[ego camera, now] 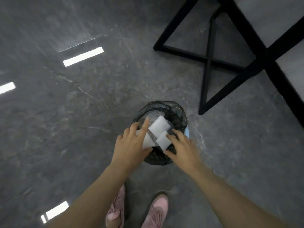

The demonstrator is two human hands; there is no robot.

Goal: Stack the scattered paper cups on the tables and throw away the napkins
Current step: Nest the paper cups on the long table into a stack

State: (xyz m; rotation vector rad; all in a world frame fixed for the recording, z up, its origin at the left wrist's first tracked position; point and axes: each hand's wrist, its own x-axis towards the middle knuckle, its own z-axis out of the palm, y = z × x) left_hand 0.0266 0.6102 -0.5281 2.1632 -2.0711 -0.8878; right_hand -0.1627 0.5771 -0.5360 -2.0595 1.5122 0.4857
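Head view: both hands hover over the bin [178, 112], fingers spread and loose, so the napkins [159, 125] drop straight in. Left hand [131, 143] and right hand [182, 148] look emptied (motion blur hides contact).

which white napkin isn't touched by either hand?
The big napkin at the far side of the bin. The left hand covers one napkin; the right hand has its fingers on the small napkin.

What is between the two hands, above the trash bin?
In the head view, white napkins lie between the left hand and right hand, over the bin.
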